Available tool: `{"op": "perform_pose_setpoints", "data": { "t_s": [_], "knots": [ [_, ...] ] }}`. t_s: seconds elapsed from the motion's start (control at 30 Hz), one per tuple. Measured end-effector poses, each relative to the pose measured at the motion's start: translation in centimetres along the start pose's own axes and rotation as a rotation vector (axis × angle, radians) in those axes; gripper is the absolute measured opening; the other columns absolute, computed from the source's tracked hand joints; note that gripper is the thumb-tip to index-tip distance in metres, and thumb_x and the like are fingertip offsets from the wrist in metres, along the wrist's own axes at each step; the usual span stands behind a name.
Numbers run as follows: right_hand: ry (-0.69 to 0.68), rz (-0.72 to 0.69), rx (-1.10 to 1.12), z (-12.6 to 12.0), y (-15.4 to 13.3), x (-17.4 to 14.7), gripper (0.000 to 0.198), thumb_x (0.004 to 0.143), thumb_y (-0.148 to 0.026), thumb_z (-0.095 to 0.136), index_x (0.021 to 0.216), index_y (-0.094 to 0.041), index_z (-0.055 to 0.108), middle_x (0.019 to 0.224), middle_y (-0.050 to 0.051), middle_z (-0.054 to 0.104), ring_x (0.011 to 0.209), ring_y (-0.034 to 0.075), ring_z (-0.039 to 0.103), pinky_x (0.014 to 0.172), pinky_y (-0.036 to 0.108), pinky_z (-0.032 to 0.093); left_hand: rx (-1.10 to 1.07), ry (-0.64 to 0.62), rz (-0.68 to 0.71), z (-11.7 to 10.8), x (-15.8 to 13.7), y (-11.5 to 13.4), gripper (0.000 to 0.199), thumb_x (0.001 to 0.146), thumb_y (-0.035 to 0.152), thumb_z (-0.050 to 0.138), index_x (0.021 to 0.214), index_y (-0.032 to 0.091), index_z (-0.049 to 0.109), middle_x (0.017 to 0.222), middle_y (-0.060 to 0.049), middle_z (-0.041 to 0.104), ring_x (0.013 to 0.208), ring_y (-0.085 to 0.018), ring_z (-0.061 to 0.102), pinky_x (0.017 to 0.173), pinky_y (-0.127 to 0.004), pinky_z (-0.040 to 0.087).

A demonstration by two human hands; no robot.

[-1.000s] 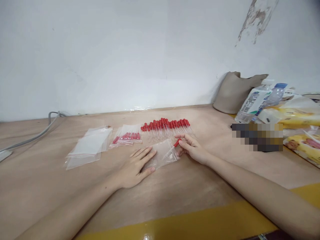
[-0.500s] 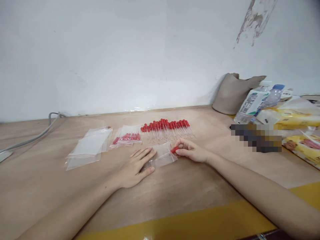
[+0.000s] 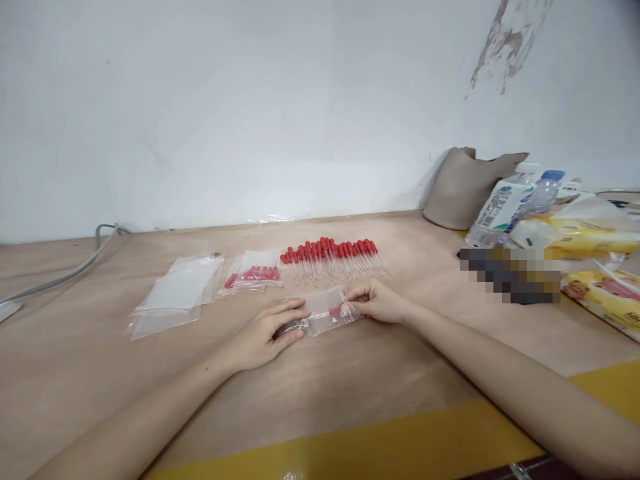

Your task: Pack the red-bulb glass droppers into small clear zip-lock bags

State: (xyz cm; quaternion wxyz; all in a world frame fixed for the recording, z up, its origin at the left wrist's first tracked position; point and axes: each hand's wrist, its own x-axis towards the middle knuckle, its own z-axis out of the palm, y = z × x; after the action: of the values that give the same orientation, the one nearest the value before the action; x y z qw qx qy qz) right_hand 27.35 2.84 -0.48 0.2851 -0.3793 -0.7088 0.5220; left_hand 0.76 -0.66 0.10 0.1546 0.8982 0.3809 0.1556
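Observation:
A clear zip bag [image 3: 327, 326] lies flat on the table between my two hands. Inside its right end shows the red bulb [image 3: 335, 311] of a dropper, its thin stem pointing left. My right hand [image 3: 376, 301] pinches at the bag's right end, fingertips at the end of the bulb. My left hand [image 3: 265, 333] rests on the bag's left end, thumb and fingers apart. Beyond the bag lies a row of droppers [image 3: 320, 252] with red bulbs and thin clear stems. To their left are filled zip bags [image 3: 256, 273] with red-bulbed droppers inside.
Flat zip bags [image 3: 173, 293] lie at the left, near a grey cable [image 3: 65, 277]. At the right stand a beige container [image 3: 453, 190], plastic bottles [image 3: 500, 210] and yellow packs [image 3: 605, 287]. A yellow strip [image 3: 350, 443] runs along the table's front.
My right hand has moved slightly left, and the dropper's red bulb has slid from the bag's mouth further inside. My left hand has shifted a little left, its fingers more curled.

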Motion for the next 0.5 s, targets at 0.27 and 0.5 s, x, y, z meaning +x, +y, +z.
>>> {"op": "perform_pose_setpoints", "data": {
  "t_s": [0.27, 0.5],
  "knots": [
    [-0.029, 0.158, 0.025, -0.4, -0.9, -1.0, 0.043, 0.08, -0.054, 0.044, 0.086, -0.016, 0.063, 0.044, -0.005, 0.048, 0.037, 0.006, 0.038, 0.038, 0.018, 0.029, 0.01, -0.005, 0.007, 0.2, 0.1, -0.1, 0.035, 0.092, 0.037, 0.041, 0.124, 0.026, 0.05, 0.139, -0.004, 0.038, 0.126, -0.022, 0.037, 0.103, -0.041, 0.032],
    [0.034, 0.12, 0.148, 0.5, -0.5, -1.3, 0.032, 0.06, -0.042, 0.072, 0.069, -0.015, 0.057, 0.065, -0.002, 0.059, 0.049, 0.004, 0.045, 0.043, 0.017, 0.037, -0.064, 0.091, -0.014, 0.2, -0.1, 0.4, 0.028, 0.088, 0.037, 0.046, 0.111, 0.022, 0.046, 0.129, -0.008, 0.048, 0.116, -0.023, 0.048, 0.094, -0.039, 0.041]
  ]
}}
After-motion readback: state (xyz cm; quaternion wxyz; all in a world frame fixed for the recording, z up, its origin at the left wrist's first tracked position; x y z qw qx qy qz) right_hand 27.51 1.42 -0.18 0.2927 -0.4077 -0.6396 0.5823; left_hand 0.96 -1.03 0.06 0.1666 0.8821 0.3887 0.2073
